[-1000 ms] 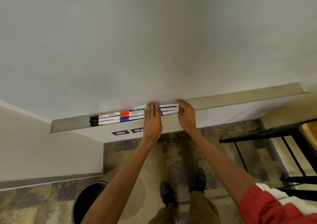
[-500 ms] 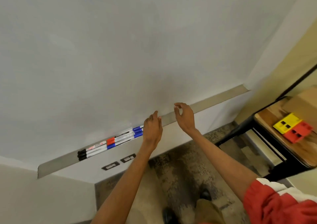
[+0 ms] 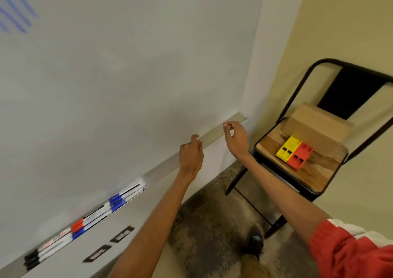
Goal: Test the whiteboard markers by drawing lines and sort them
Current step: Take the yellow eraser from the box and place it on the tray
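Note:
Several whiteboard markers (image 3: 89, 220) with black, red and blue caps lie end to end in the metal ledge (image 3: 165, 169) under the whiteboard (image 3: 127, 75), at lower left. Blue test lines (image 3: 14, 11) mark the board's upper left corner. My left hand (image 3: 190, 157) hovers by the ledge, right of the markers, fingers loosely curled and holding nothing. My right hand (image 3: 236, 138) hangs near the ledge's right end, fingers relaxed, also empty. A yellow holder (image 3: 287, 149) and a red holder (image 3: 301, 156) sit side by side on a chair seat at right.
A black metal chair (image 3: 314, 171) with a wooden seat stands against the yellow wall at right and carries a cardboard box (image 3: 319, 124). Two wall plates (image 3: 110, 245) sit below the ledge. My shoe (image 3: 255, 241) is on patterned carpet.
Both hands have let go of the markers and moved right along the ledge. The view has swung right, bringing the chair and the coloured holders into sight.

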